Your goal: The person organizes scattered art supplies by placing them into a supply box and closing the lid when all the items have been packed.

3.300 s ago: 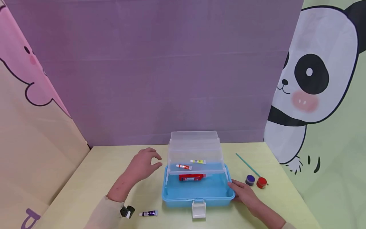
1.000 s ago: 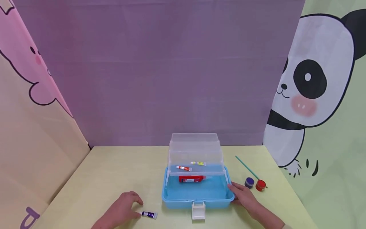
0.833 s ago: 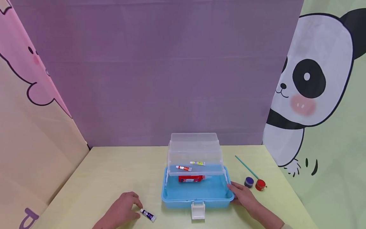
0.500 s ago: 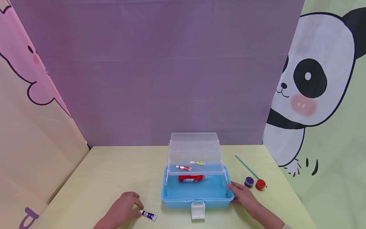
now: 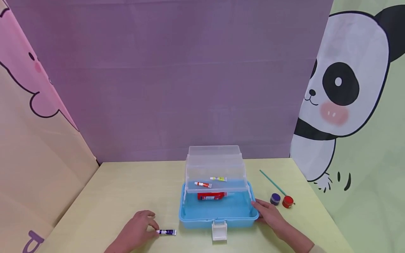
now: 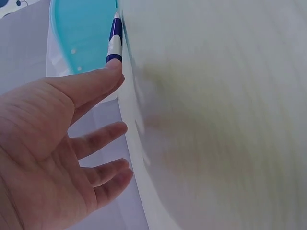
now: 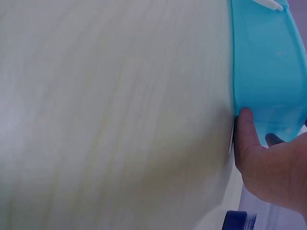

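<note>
My left hand (image 5: 136,230) pinches the white-capped end of a small purple paint tube (image 5: 167,232) between thumb and index finger. In the left wrist view the tube (image 6: 115,40) points away from the fingertips, and the other fingers of the left hand (image 6: 62,139) are spread. My right hand (image 5: 270,214) grips the right wall of a light blue plastic box (image 5: 197,224), with a fingertip at its rim. The right wrist view has the right hand (image 7: 273,167) against the box's outer side (image 7: 268,62). The box's clear lid (image 5: 215,160) stands raised.
A red paint tube (image 5: 203,184) and a yellow one (image 5: 219,179) lie in the box's clear tray. Below is a red bottle (image 5: 211,196). On the table (image 5: 126,189), right of the box, are a purple-lidded jar (image 5: 275,199), a red jar (image 5: 288,201) and a green brush (image 5: 272,181).
My left hand has come down from beside the box to the purple tube and pinches its end. The tube has swung from slanting to level, slightly rightward. My right hand has stayed on the box.
</note>
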Motion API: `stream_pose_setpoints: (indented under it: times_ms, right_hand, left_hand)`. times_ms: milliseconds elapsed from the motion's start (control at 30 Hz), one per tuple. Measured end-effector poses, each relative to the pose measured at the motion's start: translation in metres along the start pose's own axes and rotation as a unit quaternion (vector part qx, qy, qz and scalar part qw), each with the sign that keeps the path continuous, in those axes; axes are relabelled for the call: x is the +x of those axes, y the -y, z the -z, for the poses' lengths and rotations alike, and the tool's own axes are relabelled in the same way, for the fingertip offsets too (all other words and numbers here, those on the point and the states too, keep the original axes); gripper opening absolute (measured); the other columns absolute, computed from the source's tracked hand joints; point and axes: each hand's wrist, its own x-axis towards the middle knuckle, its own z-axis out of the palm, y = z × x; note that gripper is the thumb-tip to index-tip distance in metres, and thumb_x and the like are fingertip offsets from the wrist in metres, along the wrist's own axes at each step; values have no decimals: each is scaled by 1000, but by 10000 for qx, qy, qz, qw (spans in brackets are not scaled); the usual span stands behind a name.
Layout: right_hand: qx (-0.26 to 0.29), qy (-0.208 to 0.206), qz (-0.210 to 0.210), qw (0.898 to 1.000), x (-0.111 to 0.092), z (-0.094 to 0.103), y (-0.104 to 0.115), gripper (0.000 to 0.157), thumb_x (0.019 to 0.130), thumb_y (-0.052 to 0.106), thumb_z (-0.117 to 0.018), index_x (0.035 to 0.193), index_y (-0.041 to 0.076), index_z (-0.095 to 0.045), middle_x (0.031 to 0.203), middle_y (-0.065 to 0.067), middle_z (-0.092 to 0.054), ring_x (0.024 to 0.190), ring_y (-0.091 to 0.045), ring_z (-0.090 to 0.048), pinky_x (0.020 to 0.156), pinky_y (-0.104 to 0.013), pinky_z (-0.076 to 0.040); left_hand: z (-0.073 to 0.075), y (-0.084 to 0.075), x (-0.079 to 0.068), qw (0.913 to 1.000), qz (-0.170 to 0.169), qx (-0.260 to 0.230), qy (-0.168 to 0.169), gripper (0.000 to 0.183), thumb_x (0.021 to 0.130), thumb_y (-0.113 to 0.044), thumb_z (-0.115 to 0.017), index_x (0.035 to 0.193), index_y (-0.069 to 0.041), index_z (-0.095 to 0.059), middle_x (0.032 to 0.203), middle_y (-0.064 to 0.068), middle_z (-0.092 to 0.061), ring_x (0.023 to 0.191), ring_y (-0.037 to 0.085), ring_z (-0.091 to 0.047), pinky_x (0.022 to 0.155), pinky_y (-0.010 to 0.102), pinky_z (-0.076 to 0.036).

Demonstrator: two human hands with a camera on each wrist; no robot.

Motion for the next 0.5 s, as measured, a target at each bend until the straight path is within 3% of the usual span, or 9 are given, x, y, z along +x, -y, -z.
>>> stream_pose_setpoints:
  times_ms: [167,500]
  right_hand:
    - [-118,27,-14,9999,-2,1,-1,75,81,50,-55,128,-7,-39,121,-25,-47,88,-24,-59,72,-37,-50]
    - [-8,121,29,9999,0,2,-1,74,81,49,-55,128,-5,-40,118,-23,-50,89,-25,-59,73,-37,-50]
  left_hand:
    - [2,3,-1,9998,-177,47,-126,7,68,-26,-73,71,-30,-68,100,5,-59,105,34,-44,84,49,-37]
    - [7,15,3,9979,4,-194,-612,7,69,-29,-72,71,-33,-67,102,7,-59,99,31,-50,82,48,-39]
